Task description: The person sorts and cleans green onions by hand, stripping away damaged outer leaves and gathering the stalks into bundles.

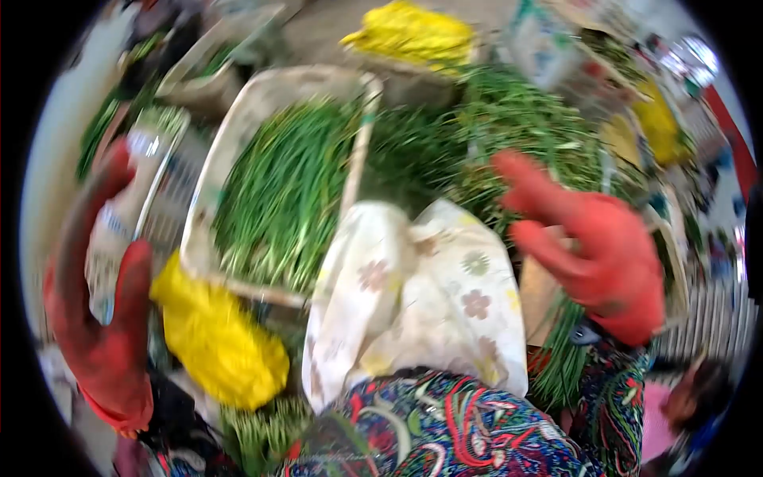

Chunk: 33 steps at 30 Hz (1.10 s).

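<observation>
My left hand [99,318], in a red rubber glove dirtied along the fingers, is raised at the left with thumb and fingers apart and nothing between them. On the right, my right hand [592,250] wears a matching red glove; its fingers stretch inward with a gap between them, and no object shows in it. Between the hands stands a pale rectangular crate [199,203] holding long green stalks [290,183] with whitish ends. A floral white apron [421,302] covers my lap. Beyond the right hand lies a looser heap of green stalks [524,119].
A yellow bag [222,342] lies beside the crate, and another yellow bundle [409,36] is at the back. More green stalks [266,433] lie low at the left. Cartons [556,56] stand at the back right. Another person [691,397] is at the lower right.
</observation>
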### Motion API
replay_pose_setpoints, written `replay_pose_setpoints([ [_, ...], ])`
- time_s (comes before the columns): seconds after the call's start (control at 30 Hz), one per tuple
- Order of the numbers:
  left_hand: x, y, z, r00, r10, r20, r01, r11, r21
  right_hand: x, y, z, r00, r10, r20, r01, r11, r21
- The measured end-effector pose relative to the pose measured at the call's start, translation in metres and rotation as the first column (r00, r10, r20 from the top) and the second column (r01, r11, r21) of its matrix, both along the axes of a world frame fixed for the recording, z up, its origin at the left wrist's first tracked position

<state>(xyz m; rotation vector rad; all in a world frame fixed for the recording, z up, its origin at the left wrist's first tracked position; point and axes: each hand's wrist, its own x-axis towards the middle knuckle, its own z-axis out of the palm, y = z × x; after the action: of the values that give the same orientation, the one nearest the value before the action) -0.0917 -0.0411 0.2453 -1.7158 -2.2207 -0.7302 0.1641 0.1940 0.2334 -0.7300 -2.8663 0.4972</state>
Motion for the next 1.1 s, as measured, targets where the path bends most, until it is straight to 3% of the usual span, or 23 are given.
replay_pose_setpoints([
  [0.13, 0.013, -0.007, 0.006, 0.993, -0.069, -0.093, 0.053, 0.985, -0.165, -0.010, -0.022, 0.015, 0.988, 0.025, -0.149, -0.030, 0.999, -0.027],
  [0.33, 0.009, -0.002, -0.001, 0.983, -0.165, -0.082, 0.141, 0.959, -0.244, -0.009, -0.005, 0.001, 0.977, 0.053, -0.206, -0.074, 0.992, -0.098],
  [0.5, -0.002, -0.001, -0.008, 0.984, -0.175, 0.025, 0.177, 0.962, -0.206, -0.014, 0.020, -0.020, 0.957, 0.071, -0.280, -0.135, 0.967, -0.214],
  [0.63, -0.028, -0.003, -0.028, 0.962, -0.089, 0.258, 0.103, 0.994, -0.039, -0.033, 0.051, -0.045, 0.936, 0.076, -0.344, -0.193, 0.928, -0.319],
  [0.73, -0.055, 0.015, -0.087, 0.819, 0.019, 0.573, -0.043, 0.999, 0.029, -0.070, 0.072, -0.090, 0.932, 0.074, -0.356, -0.240, 0.862, -0.447],
  [0.83, -0.075, 0.043, -0.181, 0.662, 0.157, 0.733, -0.117, 0.987, -0.107, -0.118, 0.081, -0.167, 0.961, 0.103, -0.256, -0.241, 0.765, -0.598],
  [0.87, -0.075, 0.053, -0.220, 0.662, 0.240, 0.710, -0.126, 0.969, -0.211, -0.133, 0.076, -0.203, 0.971, 0.134, -0.198, -0.231, 0.737, -0.635],
  [0.9, -0.071, 0.060, -0.254, 0.737, 0.358, 0.573, -0.150, 0.914, -0.377, -0.148, 0.067, -0.243, 0.974, 0.180, -0.136, -0.225, 0.731, -0.644],
  [0.93, -0.068, 0.066, -0.286, 0.731, 0.460, 0.503, -0.155, 0.831, -0.535, -0.158, 0.055, -0.287, 0.968, 0.230, -0.098, -0.241, 0.749, -0.617],
  [0.97, -0.067, 0.069, -0.325, 0.768, 0.517, 0.377, -0.250, 0.785, -0.567, -0.168, 0.032, -0.291, 0.948, 0.291, 0.130, -0.196, 0.853, -0.483],
  [1.0, -0.063, 0.073, -0.344, 0.785, 0.546, 0.293, -0.292, 0.743, -0.602, -0.173, 0.015, -0.314, 0.960, 0.262, 0.101, -0.179, 0.848, -0.499],
  [1.03, -0.062, 0.072, -0.369, 0.841, 0.497, 0.215, -0.328, 0.783, -0.529, -0.177, 0.001, -0.335, 0.970, 0.239, 0.047, -0.186, 0.851, -0.492],
  [1.1, -0.056, 0.077, -0.367, 0.809, 0.545, 0.221, -0.315, 0.719, -0.620, -0.175, -0.013, -0.357, 0.927, 0.371, -0.048, -0.365, 0.869, -0.335],
])
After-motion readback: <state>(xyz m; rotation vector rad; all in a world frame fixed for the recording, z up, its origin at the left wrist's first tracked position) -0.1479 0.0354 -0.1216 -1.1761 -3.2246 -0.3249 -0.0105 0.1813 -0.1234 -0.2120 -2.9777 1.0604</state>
